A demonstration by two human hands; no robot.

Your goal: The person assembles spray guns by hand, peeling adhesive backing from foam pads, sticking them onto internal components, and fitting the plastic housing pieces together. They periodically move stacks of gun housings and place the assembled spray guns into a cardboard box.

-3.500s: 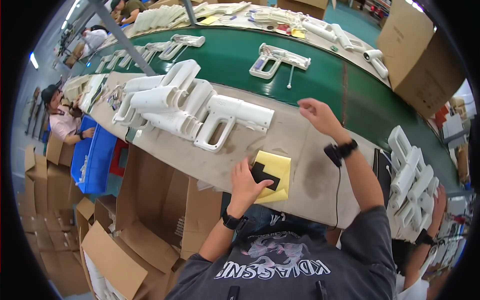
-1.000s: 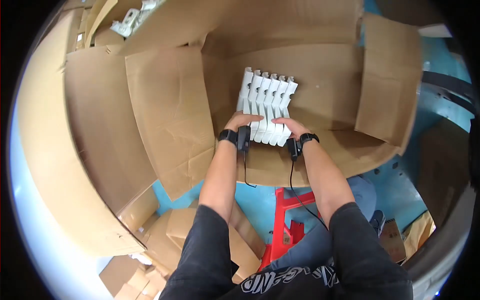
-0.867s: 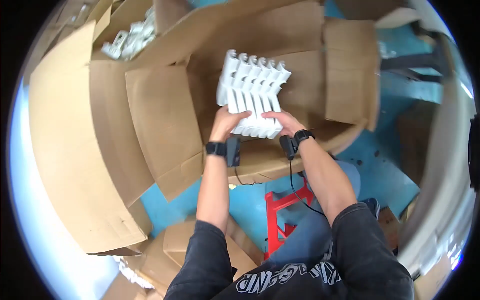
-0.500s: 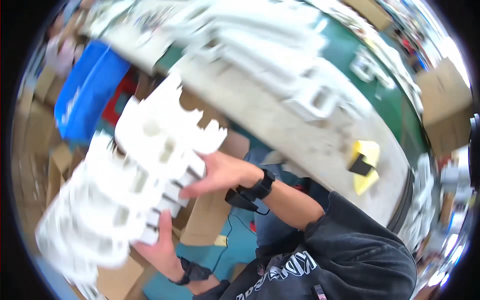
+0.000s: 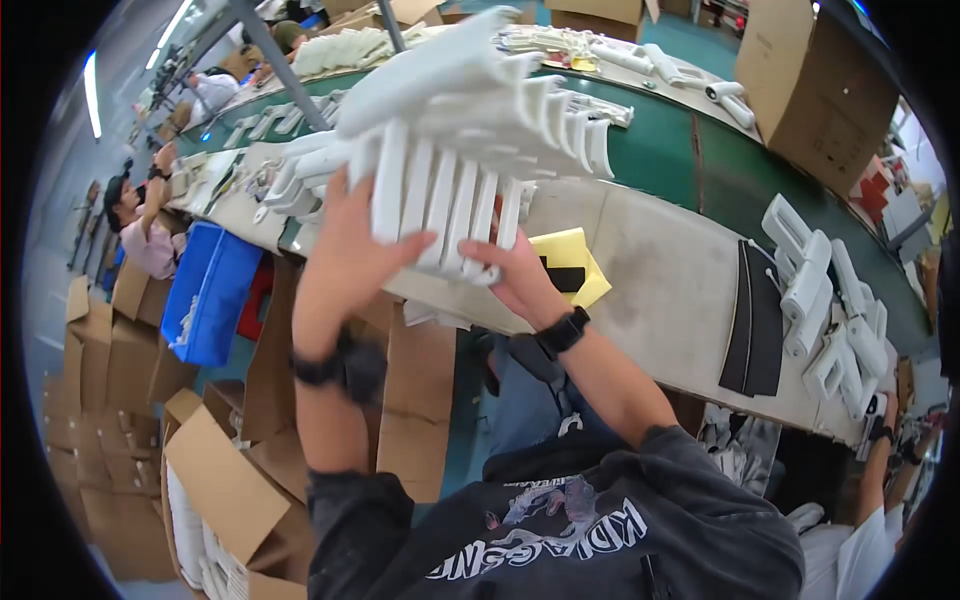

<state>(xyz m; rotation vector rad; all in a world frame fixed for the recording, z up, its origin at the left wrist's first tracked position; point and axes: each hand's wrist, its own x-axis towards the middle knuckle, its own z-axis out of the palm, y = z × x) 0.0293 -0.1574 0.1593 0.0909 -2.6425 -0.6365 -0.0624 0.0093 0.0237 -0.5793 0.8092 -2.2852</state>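
Note:
A stack of white plastic shells (image 5: 435, 100) is held up in front of me over the near edge of the workbench. The shells have wide curved tops and narrow grips side by side below, and look like halves of handheld appliance housings. My left hand (image 5: 350, 250) clasps the left end of the row of grips. At the right end, my right hand (image 5: 515, 272) presses in with thumb and fingers. Some of its fingers are hidden behind the grips. Just right of that hand, a yellow sheet (image 5: 585, 262) with a black piece on it lies on the bench.
Black strips (image 5: 755, 320) and several white housings (image 5: 825, 300) lie at the bench's right. Behind the bench runs a green conveyor (image 5: 660, 140). To my left are a blue bin (image 5: 208, 290) and open cartons (image 5: 225, 465). Co-workers sit left and right.
The stack has moved from above the cartons at left to over the bench, still in both hands. My view has turned too, now showing more of the bench and conveyor.

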